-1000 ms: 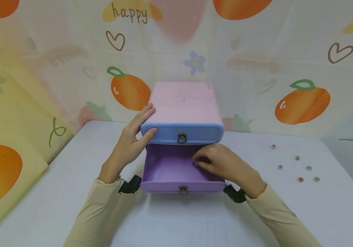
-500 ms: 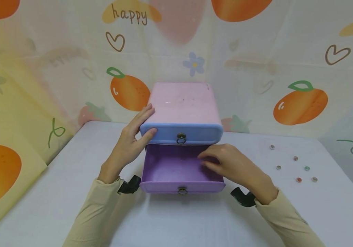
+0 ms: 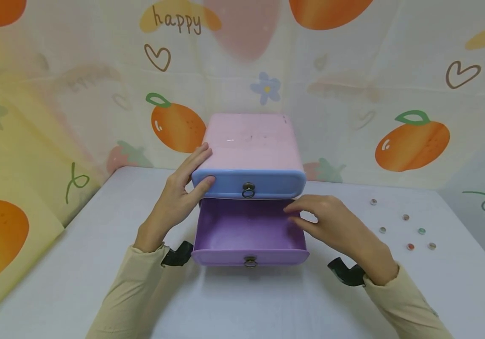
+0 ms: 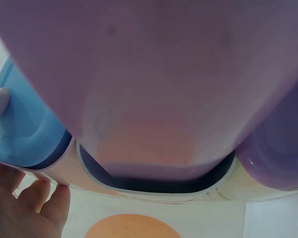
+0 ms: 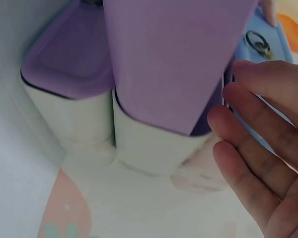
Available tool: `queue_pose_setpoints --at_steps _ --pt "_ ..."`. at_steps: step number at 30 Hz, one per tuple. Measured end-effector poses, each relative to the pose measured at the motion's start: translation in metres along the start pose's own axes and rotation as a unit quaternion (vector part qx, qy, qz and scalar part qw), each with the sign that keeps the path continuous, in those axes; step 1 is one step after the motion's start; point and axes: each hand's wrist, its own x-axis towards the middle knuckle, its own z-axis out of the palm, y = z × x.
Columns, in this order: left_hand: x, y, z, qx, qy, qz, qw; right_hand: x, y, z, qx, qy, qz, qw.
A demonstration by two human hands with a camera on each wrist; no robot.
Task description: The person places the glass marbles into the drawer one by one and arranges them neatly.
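A small drawer cabinet (image 3: pixel 251 141) with a pink top stands against the backdrop. Its blue top drawer (image 3: pixel 225 184) is closed, while the purple middle drawer (image 3: pixel 248 226) is pulled out, with nothing visible inside. My left hand (image 3: pixel 174 197) rests on the cabinet's left corner, thumb on the blue front and fingers against the side. At the open drawer's right edge is my right hand (image 3: pixel 331 223), its thumb and index finger apart. In the right wrist view that hand (image 5: pixel 268 144) has loosely bent fingers and holds nothing.
Several small round pieces (image 3: pixel 410 246) lie scattered on the white table (image 3: pixel 246 306) to the right. Another purple drawer (image 5: pixel 72 62) sits closed below the pulled-out one. Ring pulls hang on the drawer fronts. A printed cloth (image 3: pixel 331 117) rises behind the cabinet.
My right hand has moved rightward, from inside the purple drawer to its right edge, and its thumb and index finger have spread apart. My left hand and the drawers stay in place.
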Motion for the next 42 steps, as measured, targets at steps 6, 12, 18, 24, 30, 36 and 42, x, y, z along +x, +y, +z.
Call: queue_pose_setpoints --at_steps 6,12,18,24,30,36,42 --pt "0.0 0.0 0.001 -0.001 0.002 0.0 1.0 -0.008 0.004 -0.006 0.003 0.014 0.009 1.0" --pt "0.0 0.001 0.001 -0.006 0.004 -0.002 1.0 -0.017 0.008 -0.01 -0.008 0.02 0.013 1.0" --pt "0.0 0.001 0.001 -0.006 0.002 -0.001 1.0 -0.026 0.011 -0.011 -0.02 0.04 0.011 0.999" --pt "0.0 0.001 0.001 -0.007 0.001 -0.002 1.0 -0.035 0.015 -0.01 -0.018 0.05 0.008 0.999" --pt "-0.001 0.001 0.001 -0.002 0.003 -0.002 1.0 -0.043 0.018 -0.009 -0.023 0.05 0.02 0.998" --pt "0.0 0.001 0.001 -0.001 0.004 -0.001 1.0 -0.051 0.017 -0.008 -0.027 0.024 0.047 0.998" --pt "0.0 0.0 0.001 -0.001 0.004 0.003 1.0 -0.058 0.019 -0.007 -0.024 0.017 0.062 0.998"
